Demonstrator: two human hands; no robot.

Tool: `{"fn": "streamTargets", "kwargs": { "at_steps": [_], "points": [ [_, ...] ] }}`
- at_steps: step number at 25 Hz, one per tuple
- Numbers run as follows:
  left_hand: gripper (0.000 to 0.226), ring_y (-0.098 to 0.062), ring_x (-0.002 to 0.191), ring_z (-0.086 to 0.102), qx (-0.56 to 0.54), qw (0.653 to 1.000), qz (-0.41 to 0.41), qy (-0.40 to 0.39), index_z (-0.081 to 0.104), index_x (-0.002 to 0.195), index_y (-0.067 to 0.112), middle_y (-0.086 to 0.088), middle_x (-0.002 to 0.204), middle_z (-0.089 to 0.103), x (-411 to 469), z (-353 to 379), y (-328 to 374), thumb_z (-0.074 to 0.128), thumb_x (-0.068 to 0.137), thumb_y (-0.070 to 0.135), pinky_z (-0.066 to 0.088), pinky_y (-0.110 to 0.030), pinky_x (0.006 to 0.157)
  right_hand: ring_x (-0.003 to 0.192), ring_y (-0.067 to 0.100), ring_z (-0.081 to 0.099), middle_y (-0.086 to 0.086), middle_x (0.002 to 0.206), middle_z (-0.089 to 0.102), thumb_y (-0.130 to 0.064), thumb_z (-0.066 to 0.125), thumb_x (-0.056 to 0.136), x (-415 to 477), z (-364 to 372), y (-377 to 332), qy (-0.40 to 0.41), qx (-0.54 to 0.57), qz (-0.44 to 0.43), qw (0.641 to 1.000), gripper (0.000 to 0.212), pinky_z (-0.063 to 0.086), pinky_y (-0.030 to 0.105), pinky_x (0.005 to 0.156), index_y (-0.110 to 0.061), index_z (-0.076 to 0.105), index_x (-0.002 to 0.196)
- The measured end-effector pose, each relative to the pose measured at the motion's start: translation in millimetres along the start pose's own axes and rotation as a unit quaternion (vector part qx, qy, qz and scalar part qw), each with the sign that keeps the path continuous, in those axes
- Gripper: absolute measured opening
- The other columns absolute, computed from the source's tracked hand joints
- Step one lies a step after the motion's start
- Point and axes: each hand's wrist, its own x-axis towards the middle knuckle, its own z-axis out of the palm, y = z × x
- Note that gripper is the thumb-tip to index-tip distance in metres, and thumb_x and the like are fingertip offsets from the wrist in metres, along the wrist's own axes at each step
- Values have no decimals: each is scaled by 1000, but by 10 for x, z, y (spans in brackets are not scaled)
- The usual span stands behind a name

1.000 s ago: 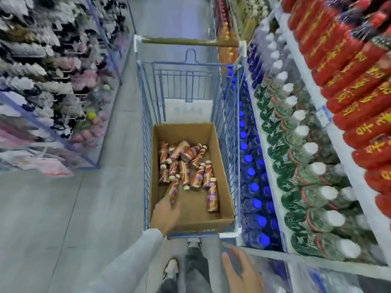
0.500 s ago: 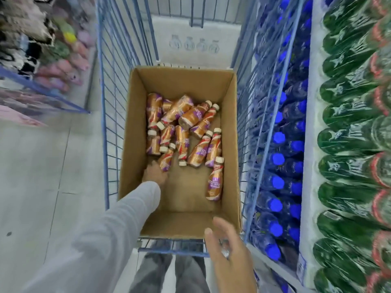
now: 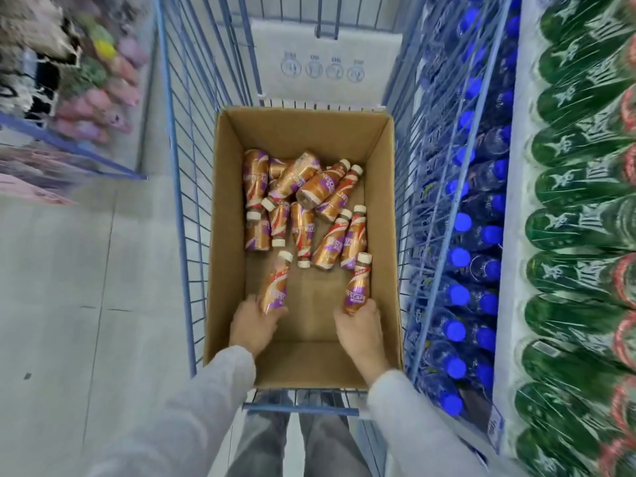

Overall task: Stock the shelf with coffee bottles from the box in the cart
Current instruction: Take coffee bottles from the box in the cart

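Note:
An open cardboard box (image 3: 382, 187) sits in a blue wire cart (image 3: 186, 187). Several brown and purple coffee bottles (image 3: 309, 201) with cream caps lie jumbled in its far half. My left hand (image 3: 253, 325) grips the base of one coffee bottle (image 3: 275, 287), which points away from me. On the right side of the box, my right hand (image 3: 361, 327) grips the base of another coffee bottle (image 3: 358, 287). Both hands are inside the box near its front wall.
Close on the right stands a shelf of blue-capped water bottles (image 3: 461, 256) and, above them, green bottles (image 3: 578, 235). A rack of pink and mixed goods (image 3: 86, 98) lies at the far left across the grey floor (image 3: 86, 287).
My right hand has come from outside the cart's front into the box and taken hold of a bottle. My left hand has closed round a bottle and drawn it nearer. The view has dropped closer.

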Motion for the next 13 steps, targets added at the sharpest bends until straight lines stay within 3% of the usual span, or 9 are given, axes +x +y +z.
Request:
{"fn": "streamTargets", "kwargs": {
  "at_steps": [2,4,7,10,13],
  "points": [
    [43,-12,88,68,-77,997,-2,-13,56,116,22,-2,109,68,-364,-69,-64,79,85,39,51,-20,66,138,37,41,19,152,38,-23,64,90,305,138,-85,7,-22,32,999,76,37,44,114,-2,25,152],
    [46,-11,90,68,-105,994,-5,-8,57,117,24,1,106,69,-624,-109,-127,80,83,44,51,-21,67,139,39,37,22,153,33,-19,64,90,551,280,-144,28,-40,43,998,77,35,45,113,0,21,151],
    [54,-14,97,66,-126,992,0,7,55,126,27,3,111,67,-817,-141,-186,79,82,47,52,-17,67,130,39,45,21,146,33,-17,62,94,743,531,-200,104,-92,54,989,70,44,46,102,-3,22,150],
    [61,-17,100,65,-125,992,-8,20,52,132,28,5,115,65,-864,-156,-222,77,81,51,56,-23,74,122,37,52,20,142,36,-16,57,100,823,772,-91,173,-98,54,978,59,51,47,94,-3,25,148],
    [62,-15,99,65,-137,990,-7,23,53,132,29,8,113,65,-820,-171,-256,76,80,53,55,-22,72,122,42,54,23,143,36,-19,67,94,867,878,71,148,-6,43,988,76,50,50,96,-6,19,151]
  ]
}}
